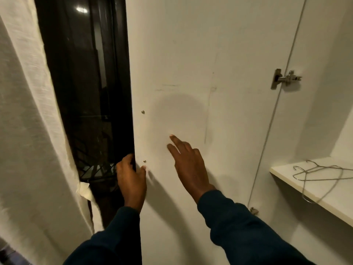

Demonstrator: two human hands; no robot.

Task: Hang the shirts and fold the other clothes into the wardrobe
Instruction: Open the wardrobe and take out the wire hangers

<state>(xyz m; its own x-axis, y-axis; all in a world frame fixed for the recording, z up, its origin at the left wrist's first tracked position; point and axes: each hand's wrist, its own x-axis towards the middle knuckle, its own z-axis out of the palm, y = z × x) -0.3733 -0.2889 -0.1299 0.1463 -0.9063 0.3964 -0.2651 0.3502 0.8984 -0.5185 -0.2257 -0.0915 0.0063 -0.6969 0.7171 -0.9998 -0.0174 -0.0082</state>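
One pale, coarse-woven curtain (28, 121) at nine o'clock, then one dark glass pane (86, 83). Two hands on one smooth white wardrobe door (191, 54) at twelve: left hand (130, 178) gripping its edge, fingers wrapped round it and thumb on the face; right hand (188, 163) flat-fingered against the panel. One metal hinge (284, 79) at two o'clock; thin wire hangers (321, 175), tangled, count unclear, on one white shelf (324, 194) at four.

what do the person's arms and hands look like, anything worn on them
Both arms wear long dark navy sleeves of soft, slightly creased fabric, ending at the wrists. The left hand and right hand are bare: no gloves, rings, watch or bracelets show.
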